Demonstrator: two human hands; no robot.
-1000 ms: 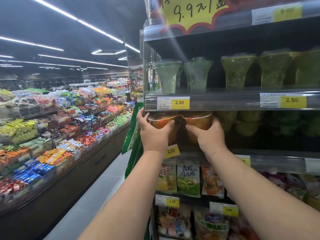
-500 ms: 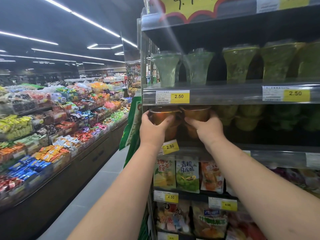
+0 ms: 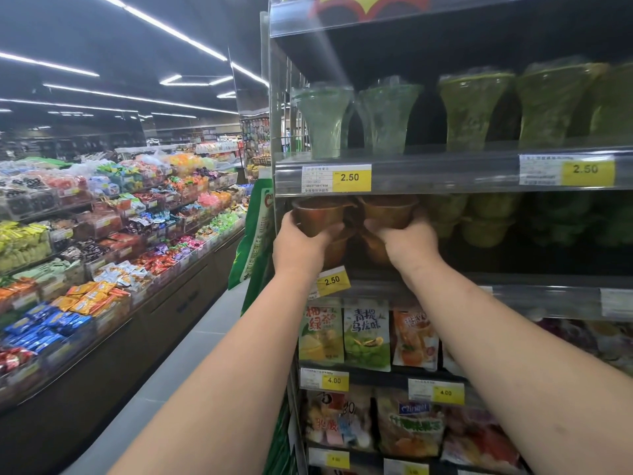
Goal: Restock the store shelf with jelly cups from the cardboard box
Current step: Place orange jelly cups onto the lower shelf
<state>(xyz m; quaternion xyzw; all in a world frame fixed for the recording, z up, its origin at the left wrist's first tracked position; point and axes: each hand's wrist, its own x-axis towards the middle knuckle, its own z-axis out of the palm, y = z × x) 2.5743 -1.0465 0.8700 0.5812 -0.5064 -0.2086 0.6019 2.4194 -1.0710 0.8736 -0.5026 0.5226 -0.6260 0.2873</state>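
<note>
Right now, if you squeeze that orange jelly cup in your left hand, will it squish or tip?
Probably stiff: the orange jelly cup shows an undented round rim under the left hand's grip. Likely tippy if nudged: it narrows downward and seems to sit atop another cup.

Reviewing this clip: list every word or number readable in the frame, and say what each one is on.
"2.50": yellow price tag, upper shelf rail.
"2.50": second tag, same rail, further right.
"2.50": tilted tag, lower rail.
"4.00": lower left tag and lower right tag.
"青提乌龙味": green snack bag.
"绿茶": yellow-green bag.
Unreadable: the tags' small print, and the blurred bottom tags.
</note>
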